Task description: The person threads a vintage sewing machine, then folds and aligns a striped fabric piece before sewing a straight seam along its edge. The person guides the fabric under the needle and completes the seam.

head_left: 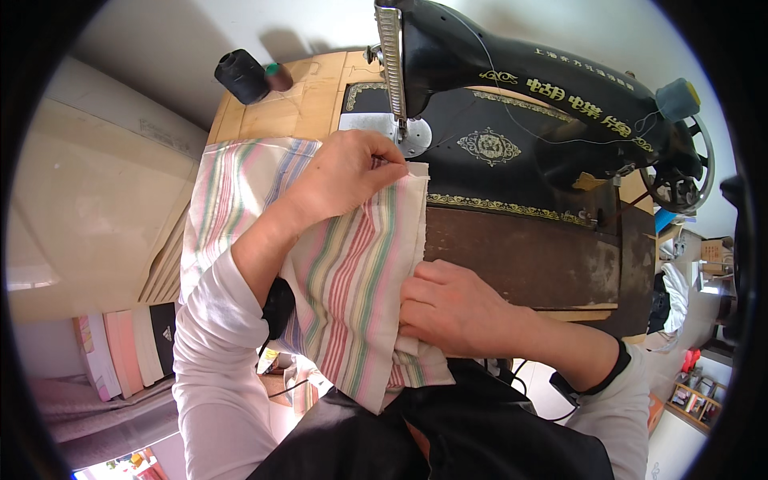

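A striped cloth (336, 272) in cream, red, green, yellow and blue lies over the front left of the sewing table and hangs down to my lap. Its upper corner is pinched by my left hand (348, 172), just in front of the needle area of a black sewing machine (512, 76). Lower down the same right-hand edge, my right hand (452, 308) is closed on the cloth, fingers curled round a fold. The metal needle plate (416, 138) shows partly beyond my left hand. Whether the needle touches the cloth is hidden.
A black thread cone (241, 76) and a small brown spool (278, 77) stand at the back left of the table. A grey-blue spool (678, 100) sits by the handwheel (704, 164). Boxes or books (124, 352) stand lower left; a shelf with small items (700, 398) is at far right.
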The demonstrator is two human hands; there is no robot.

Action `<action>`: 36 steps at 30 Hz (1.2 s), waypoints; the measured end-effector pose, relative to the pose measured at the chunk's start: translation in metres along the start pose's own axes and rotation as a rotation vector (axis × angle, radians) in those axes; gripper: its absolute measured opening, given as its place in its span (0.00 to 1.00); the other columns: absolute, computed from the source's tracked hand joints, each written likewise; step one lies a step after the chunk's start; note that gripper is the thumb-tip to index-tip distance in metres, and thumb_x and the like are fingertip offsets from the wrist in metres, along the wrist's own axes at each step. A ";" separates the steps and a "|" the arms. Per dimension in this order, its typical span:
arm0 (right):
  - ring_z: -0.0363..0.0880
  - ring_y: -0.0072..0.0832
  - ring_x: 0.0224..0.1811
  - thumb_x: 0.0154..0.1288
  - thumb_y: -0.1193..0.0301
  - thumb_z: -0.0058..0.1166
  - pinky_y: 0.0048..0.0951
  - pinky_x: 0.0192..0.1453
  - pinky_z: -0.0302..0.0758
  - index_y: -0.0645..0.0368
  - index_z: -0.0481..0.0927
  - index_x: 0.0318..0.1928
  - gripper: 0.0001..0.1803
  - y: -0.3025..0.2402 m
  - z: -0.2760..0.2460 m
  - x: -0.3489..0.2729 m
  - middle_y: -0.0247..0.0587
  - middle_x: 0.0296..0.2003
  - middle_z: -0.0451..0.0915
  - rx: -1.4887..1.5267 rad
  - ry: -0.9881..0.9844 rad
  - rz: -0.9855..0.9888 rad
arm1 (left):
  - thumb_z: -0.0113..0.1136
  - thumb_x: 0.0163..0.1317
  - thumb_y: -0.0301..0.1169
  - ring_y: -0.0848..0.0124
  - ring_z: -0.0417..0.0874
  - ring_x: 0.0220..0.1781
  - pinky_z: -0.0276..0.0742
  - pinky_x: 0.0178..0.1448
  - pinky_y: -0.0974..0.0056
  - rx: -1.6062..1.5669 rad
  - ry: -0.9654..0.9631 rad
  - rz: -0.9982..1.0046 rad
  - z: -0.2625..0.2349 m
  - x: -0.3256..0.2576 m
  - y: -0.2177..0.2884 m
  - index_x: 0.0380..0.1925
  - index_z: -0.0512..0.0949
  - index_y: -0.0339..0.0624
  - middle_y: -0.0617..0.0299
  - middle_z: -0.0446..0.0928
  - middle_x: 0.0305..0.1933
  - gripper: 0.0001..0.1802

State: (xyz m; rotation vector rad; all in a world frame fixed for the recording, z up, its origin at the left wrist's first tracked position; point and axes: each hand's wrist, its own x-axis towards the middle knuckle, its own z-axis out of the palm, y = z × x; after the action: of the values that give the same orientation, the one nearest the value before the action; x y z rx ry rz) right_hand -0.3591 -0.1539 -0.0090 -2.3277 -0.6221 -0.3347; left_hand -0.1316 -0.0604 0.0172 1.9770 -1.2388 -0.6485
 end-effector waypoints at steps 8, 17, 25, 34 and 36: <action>0.76 0.38 0.40 0.55 0.71 0.62 0.38 0.44 0.74 0.57 0.75 0.30 0.08 -0.004 -0.014 0.007 0.37 0.34 0.74 0.183 -0.016 0.083 | 0.70 0.58 0.33 0.55 0.87 0.32 0.82 0.42 0.56 0.203 0.222 0.031 0.014 0.001 -0.003 0.31 0.87 0.37 0.50 0.86 0.34 0.10; 0.82 0.33 0.34 0.64 0.79 0.62 0.32 0.40 0.78 0.66 0.81 0.45 0.09 0.067 -0.079 0.032 0.43 0.36 0.81 -0.033 0.130 0.573 | 0.70 0.60 0.33 0.57 0.84 0.40 0.74 0.48 0.54 0.241 0.194 0.136 0.015 0.000 -0.009 0.34 0.83 0.42 0.58 0.82 0.34 0.08; 0.78 0.23 0.35 0.63 0.79 0.65 0.26 0.40 0.75 0.65 0.84 0.47 0.12 0.091 -0.086 0.052 0.37 0.36 0.80 0.009 -0.028 0.615 | 0.66 0.62 0.27 0.55 0.81 0.43 0.72 0.51 0.52 0.250 0.141 0.296 0.011 0.004 -0.011 0.32 0.79 0.40 0.57 0.80 0.33 0.04; 0.80 0.17 0.37 0.70 0.72 0.62 0.23 0.44 0.76 0.68 0.87 0.42 0.10 0.096 -0.080 0.058 0.35 0.34 0.86 0.384 0.115 0.745 | 0.63 0.70 0.24 0.75 0.80 0.37 0.76 0.43 0.68 -0.232 0.027 0.149 0.005 0.002 -0.009 0.42 0.81 0.33 0.61 0.82 0.36 0.06; 0.80 0.17 0.38 0.72 0.72 0.61 0.23 0.44 0.76 0.69 0.86 0.43 0.10 0.097 -0.079 0.054 0.34 0.34 0.86 0.401 0.146 0.726 | 0.63 0.71 0.24 0.79 0.78 0.38 0.76 0.44 0.70 -0.206 0.024 0.151 0.005 0.003 -0.009 0.46 0.83 0.32 0.64 0.82 0.36 0.08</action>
State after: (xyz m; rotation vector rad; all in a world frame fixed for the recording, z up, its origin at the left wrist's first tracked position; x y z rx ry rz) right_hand -0.2679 -0.2523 0.0147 -1.9541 0.2284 -0.0292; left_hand -0.1290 -0.0622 0.0066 1.7006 -1.2404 -0.6469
